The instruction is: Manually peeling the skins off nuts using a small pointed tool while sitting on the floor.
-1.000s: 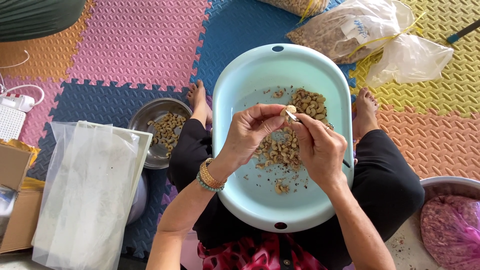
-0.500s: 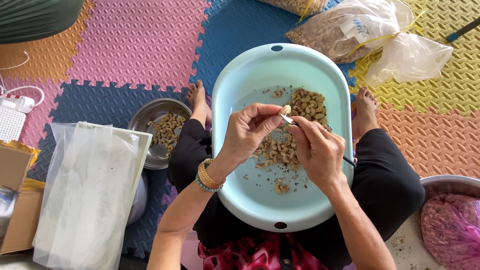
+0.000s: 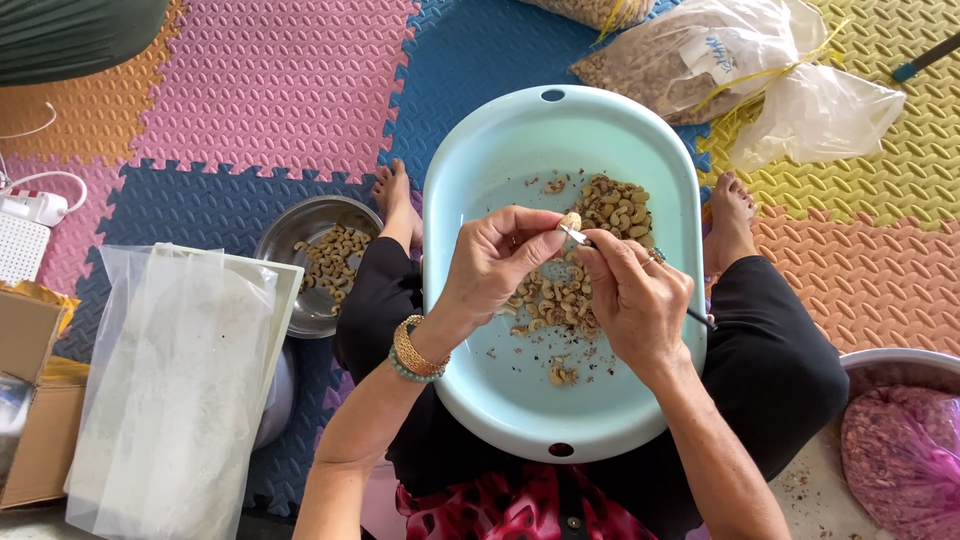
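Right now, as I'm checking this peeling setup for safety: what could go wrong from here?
The small knife in the right hand points at the left hand fingertips pinching the cashew; a slip could likely nick them. The light blue basin rests on the lap, so a leg shift might tip its nuts. Peel bits may scatter onto the foam mat.

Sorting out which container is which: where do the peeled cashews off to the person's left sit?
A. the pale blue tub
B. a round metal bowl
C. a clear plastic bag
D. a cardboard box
B: the loose cashews lie in a round metal bowl on the foam mat beside the person's left knee.
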